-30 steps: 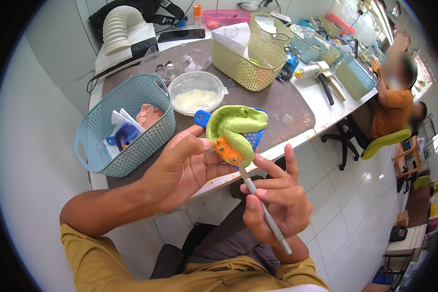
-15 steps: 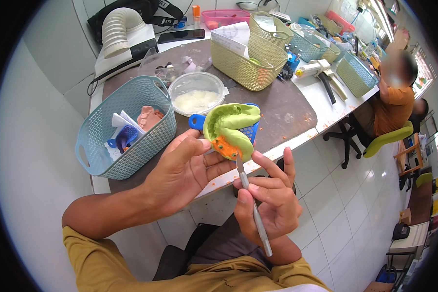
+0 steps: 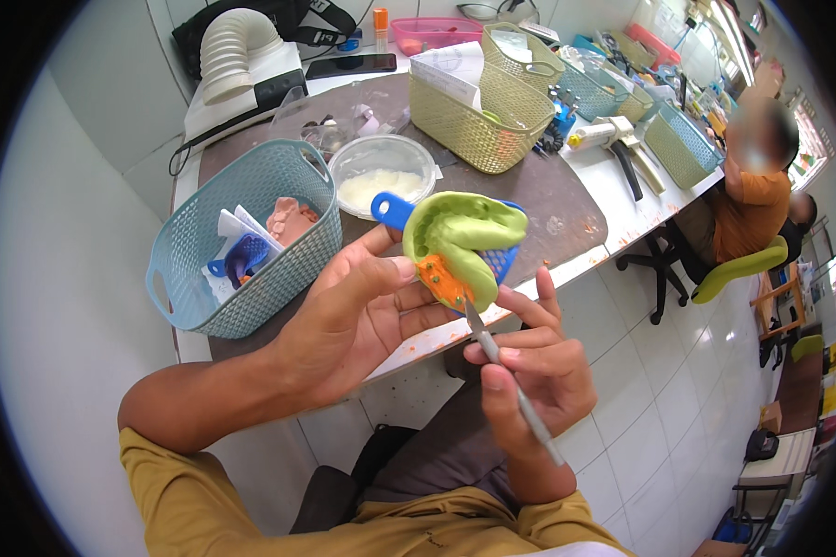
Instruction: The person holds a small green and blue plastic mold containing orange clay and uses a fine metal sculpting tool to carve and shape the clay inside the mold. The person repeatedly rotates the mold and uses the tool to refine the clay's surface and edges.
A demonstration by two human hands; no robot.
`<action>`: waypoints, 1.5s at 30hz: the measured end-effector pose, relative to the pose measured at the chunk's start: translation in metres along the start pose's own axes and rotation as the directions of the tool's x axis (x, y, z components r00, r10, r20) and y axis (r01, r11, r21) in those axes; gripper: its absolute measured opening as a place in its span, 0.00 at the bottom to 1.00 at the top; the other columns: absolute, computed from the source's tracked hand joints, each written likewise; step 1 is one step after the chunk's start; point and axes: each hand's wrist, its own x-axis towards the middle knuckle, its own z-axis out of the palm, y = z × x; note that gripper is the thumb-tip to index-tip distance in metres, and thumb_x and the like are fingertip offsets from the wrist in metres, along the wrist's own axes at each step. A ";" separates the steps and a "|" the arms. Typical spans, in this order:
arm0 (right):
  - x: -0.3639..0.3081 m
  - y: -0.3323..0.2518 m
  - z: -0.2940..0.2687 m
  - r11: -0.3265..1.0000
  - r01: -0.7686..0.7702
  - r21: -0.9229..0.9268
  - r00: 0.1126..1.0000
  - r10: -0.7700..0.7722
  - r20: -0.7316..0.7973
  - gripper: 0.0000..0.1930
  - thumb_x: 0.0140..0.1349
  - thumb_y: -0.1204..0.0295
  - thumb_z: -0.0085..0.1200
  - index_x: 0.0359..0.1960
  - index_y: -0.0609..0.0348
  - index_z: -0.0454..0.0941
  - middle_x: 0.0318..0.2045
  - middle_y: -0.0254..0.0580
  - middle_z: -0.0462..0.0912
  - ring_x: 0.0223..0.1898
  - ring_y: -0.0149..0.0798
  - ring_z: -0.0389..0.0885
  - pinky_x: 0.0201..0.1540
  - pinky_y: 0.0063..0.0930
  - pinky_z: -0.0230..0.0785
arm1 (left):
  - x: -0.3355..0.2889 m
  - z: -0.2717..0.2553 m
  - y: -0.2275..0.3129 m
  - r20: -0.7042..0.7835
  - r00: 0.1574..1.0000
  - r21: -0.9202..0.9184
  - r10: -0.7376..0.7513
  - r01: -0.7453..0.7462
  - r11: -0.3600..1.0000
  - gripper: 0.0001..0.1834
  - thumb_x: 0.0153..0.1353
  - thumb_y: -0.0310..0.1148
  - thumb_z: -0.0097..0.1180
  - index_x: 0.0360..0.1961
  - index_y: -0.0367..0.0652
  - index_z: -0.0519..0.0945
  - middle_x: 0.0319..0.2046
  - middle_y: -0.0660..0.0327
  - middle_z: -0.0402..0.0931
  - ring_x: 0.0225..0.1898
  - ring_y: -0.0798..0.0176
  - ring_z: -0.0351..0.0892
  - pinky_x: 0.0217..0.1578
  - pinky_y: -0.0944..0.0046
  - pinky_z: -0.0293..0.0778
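From here I see a mat (image 3: 553,200) on the tabletop (image 3: 625,220), phone (image 3: 351,65) and gun (image 3: 604,133) beside it. It bears a tub (image 3: 381,153) and basket (image 3: 437,109).

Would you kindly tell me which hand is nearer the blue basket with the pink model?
Left: the left hand is just right of the blue basket, while the right hand, holding the metal tool, is farther right.

The moulded impression (image 3: 474,234) is lime green with a green-dotted orange patch (image 3: 443,281), its perforated tray (image 3: 502,263) blue, the knife (image 3: 529,414) grey.
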 end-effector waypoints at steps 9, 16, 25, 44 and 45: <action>0.006 0.005 -0.025 0.975 -0.039 0.217 0.990 0.010 0.137 0.12 0.49 0.78 0.68 0.35 0.55 0.80 0.26 0.42 0.87 0.47 0.49 0.83 0.68 0.55 0.52 | 0.000 -0.003 0.000 0.106 0.991 -0.051 0.082 -0.076 0.996 0.27 0.65 0.29 0.54 0.62 0.37 0.60 0.55 0.49 0.71 0.57 0.57 0.75 0.60 0.53 0.72; 0.003 0.005 -0.028 0.868 -0.218 0.446 0.974 0.163 0.158 0.10 0.51 0.77 0.66 0.35 0.60 0.80 0.25 0.47 0.86 0.44 0.50 0.83 0.62 0.52 0.60 | -0.002 0.002 0.004 0.104 0.993 0.105 0.064 -0.075 0.992 0.32 0.60 0.30 0.57 0.65 0.43 0.62 0.61 0.56 0.68 0.60 0.58 0.73 0.56 0.52 0.77; 0.007 0.005 -0.025 0.893 -0.082 0.443 0.996 0.081 0.021 0.08 0.60 0.69 0.61 0.37 0.58 0.79 0.30 0.47 0.85 0.45 0.50 0.83 0.62 0.54 0.61 | -0.002 -0.001 0.002 0.094 0.987 0.026 0.128 -0.131 0.991 0.28 0.64 0.27 0.54 0.63 0.37 0.59 0.57 0.52 0.70 0.58 0.57 0.74 0.60 0.50 0.72; 0.029 0.058 -0.126 0.929 -0.229 -0.290 0.907 0.095 -0.411 0.19 0.75 0.63 0.40 0.49 0.71 0.72 0.46 0.53 0.81 0.51 0.42 0.80 0.55 0.32 0.71 | 0.004 -0.003 -0.009 -0.130 0.990 0.029 -0.051 0.055 0.998 0.33 0.65 0.38 0.55 0.66 0.42 0.56 0.59 0.50 0.67 0.58 0.52 0.74 0.57 0.52 0.72; 0.021 0.073 -0.135 0.939 -0.288 -0.189 0.849 0.159 -0.505 0.18 0.74 0.64 0.41 0.49 0.71 0.72 0.46 0.53 0.82 0.52 0.41 0.80 0.55 0.32 0.71 | 0.005 -0.004 -0.011 -0.128 0.990 0.036 -0.053 0.058 0.998 0.33 0.65 0.38 0.54 0.66 0.43 0.55 0.59 0.50 0.67 0.58 0.51 0.73 0.57 0.52 0.72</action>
